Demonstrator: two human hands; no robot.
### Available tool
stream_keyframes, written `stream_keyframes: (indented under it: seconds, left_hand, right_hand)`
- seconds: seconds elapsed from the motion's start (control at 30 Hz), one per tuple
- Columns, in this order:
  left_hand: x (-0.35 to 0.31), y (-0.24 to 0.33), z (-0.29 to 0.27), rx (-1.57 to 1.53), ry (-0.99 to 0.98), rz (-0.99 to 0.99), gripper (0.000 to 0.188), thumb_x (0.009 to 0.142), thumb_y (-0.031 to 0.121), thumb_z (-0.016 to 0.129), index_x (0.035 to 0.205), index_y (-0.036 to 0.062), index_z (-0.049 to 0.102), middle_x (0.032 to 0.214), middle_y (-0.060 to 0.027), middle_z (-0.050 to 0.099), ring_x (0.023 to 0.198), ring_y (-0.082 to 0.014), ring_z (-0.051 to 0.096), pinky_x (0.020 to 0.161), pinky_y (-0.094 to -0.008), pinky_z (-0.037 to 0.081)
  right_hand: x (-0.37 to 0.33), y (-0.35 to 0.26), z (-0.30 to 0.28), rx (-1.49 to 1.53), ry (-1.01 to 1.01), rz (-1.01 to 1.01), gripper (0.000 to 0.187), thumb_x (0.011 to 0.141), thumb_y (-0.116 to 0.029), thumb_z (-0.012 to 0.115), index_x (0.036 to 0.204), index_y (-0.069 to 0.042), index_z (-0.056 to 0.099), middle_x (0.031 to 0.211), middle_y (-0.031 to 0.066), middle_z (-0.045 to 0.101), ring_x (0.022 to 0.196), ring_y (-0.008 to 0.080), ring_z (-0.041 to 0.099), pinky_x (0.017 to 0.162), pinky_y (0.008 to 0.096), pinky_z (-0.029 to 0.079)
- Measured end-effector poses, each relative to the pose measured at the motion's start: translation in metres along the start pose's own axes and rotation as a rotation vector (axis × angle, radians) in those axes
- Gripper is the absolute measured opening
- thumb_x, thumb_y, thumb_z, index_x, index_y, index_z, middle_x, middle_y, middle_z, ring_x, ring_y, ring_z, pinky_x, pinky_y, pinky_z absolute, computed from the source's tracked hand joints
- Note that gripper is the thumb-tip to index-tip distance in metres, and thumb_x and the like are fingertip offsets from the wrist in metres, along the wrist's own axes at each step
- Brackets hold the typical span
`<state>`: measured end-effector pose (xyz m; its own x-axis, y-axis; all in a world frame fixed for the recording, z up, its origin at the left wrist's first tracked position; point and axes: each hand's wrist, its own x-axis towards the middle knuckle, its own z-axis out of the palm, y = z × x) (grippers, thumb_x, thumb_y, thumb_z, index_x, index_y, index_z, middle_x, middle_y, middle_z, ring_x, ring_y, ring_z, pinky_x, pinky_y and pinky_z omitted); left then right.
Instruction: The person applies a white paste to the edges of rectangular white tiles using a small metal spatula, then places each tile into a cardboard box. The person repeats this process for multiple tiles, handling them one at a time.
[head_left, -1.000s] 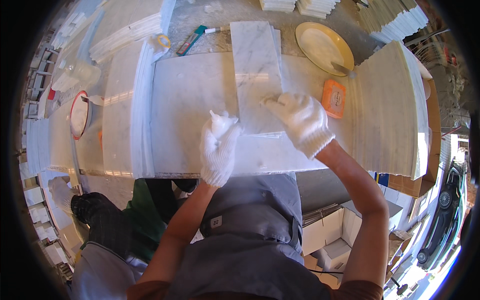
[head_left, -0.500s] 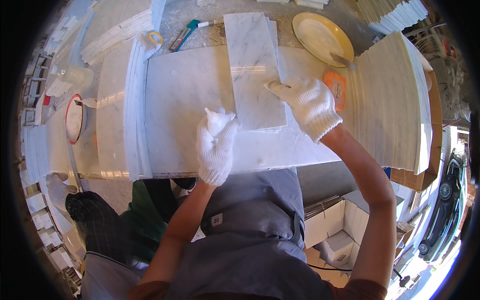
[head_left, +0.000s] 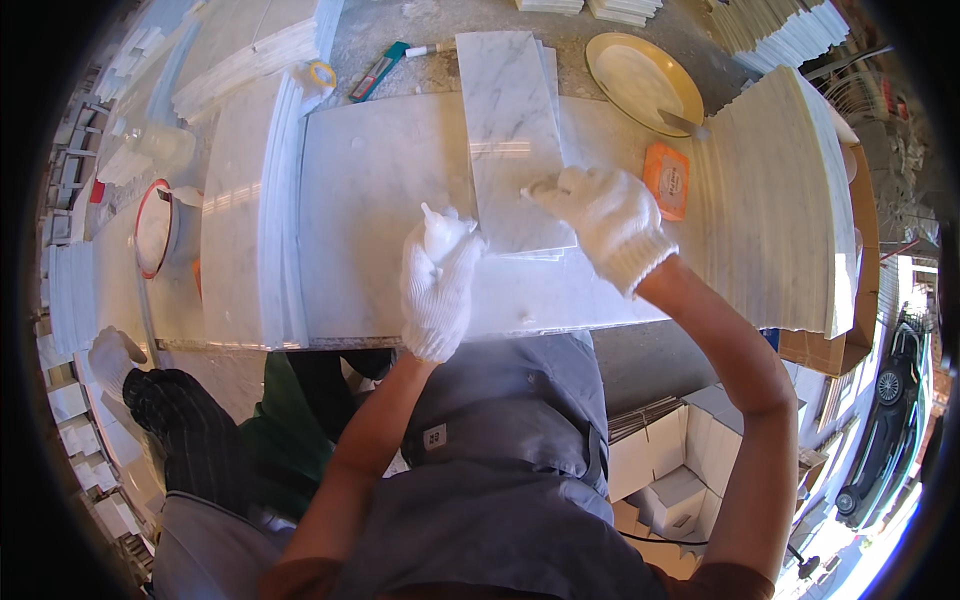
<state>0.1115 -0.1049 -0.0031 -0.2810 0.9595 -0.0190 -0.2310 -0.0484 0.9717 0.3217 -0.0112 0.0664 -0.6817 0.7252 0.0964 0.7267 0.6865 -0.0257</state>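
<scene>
My left hand (head_left: 437, 290), in a white knit glove, is closed around a small white squeeze bottle (head_left: 441, 236). The bottle's pointed nozzle sticks up above my fingers, beside the left edge of a grey-veined white marble tile (head_left: 515, 140). That tile lies lengthwise, with other tiles showing beneath it. Over its lower right part is my gloved right hand (head_left: 612, 222), its fingers bent and one fingertip pointing left onto the tile face. Whether anything small sits between those fingers is hidden. A larger pale slab (head_left: 385, 160) lies under the tiles.
An orange box (head_left: 666, 181) and a yellow-rimmed dish (head_left: 692, 88) with a putty knife (head_left: 680, 123) sit to the right, near stacked tiles (head_left: 775, 210). More tiles (head_left: 240, 220) stand left, with a green packet (head_left: 380, 70) beyond. A co-worker's gloved hand (head_left: 115, 358) is far left.
My right hand has shifted slightly down and left over the tile, its fingers bending more. The left hand still holds the bottle in about the same place. The view has shifted slightly.
</scene>
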Motion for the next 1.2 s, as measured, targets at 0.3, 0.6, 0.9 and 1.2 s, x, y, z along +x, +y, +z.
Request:
stream_keyframes:
  seconds: [0.3, 0.6, 0.9, 1.2]
  left_hand:
    - [0.000, 0.000, -0.004, 0.036, -0.025, -0.029, 0.039, 0.103, -0.005, 0.065, 0.139, -0.0032, 0.049, 0.134, -0.0168, 0.061, 0.113, -0.0225, 0.069, 0.101, -0.0383, 0.059]
    - [0.000, 0.004, 0.002, -0.023, 0.022, -0.024, 0.040, 0.101, -0.004, 0.068, 0.138, -0.0034, 0.051, 0.130, -0.0160, 0.064, 0.112, -0.0204, 0.069, 0.099, -0.0364, 0.059]
    - [0.002, 0.000, -0.002, -0.033, 0.069, -0.025, 0.039, 0.100, -0.002, 0.071, 0.135, -0.0030, 0.054, 0.125, -0.0142, 0.068, 0.108, -0.0173, 0.069, 0.096, -0.0350, 0.059]
    - [-0.001, -0.004, -0.004, 0.007, 0.033, -0.006, 0.036, 0.102, -0.008, 0.062, 0.135, -0.0018, 0.050, 0.131, -0.0152, 0.061, 0.111, -0.0231, 0.068, 0.097, -0.0411, 0.059]
  right_hand:
    - [-0.004, -0.003, 0.001, 0.043, -0.072, 0.043, 0.048, 0.090, -0.002, 0.063, 0.134, -0.020, 0.070, 0.108, 0.0059, 0.069, 0.096, 0.0301, 0.070, 0.082, 0.0423, 0.059]
    - [-0.008, -0.003, 0.002, 0.075, -0.106, 0.074, 0.048, 0.093, -0.005, 0.064, 0.138, -0.023, 0.069, 0.113, 0.0076, 0.070, 0.103, 0.0319, 0.070, 0.085, 0.0421, 0.060]
    - [-0.055, -0.027, 0.005, 0.566, 0.132, 0.275, 0.046, 0.094, -0.005, 0.071, 0.139, -0.015, 0.072, 0.109, 0.0139, 0.074, 0.099, 0.0331, 0.070, 0.086, 0.0417, 0.057]
    - [-0.108, -0.038, 0.033, 0.674, 0.393, 0.601, 0.042, 0.093, -0.002, 0.076, 0.135, -0.006, 0.074, 0.117, 0.0152, 0.075, 0.107, 0.0273, 0.073, 0.093, 0.0360, 0.057]
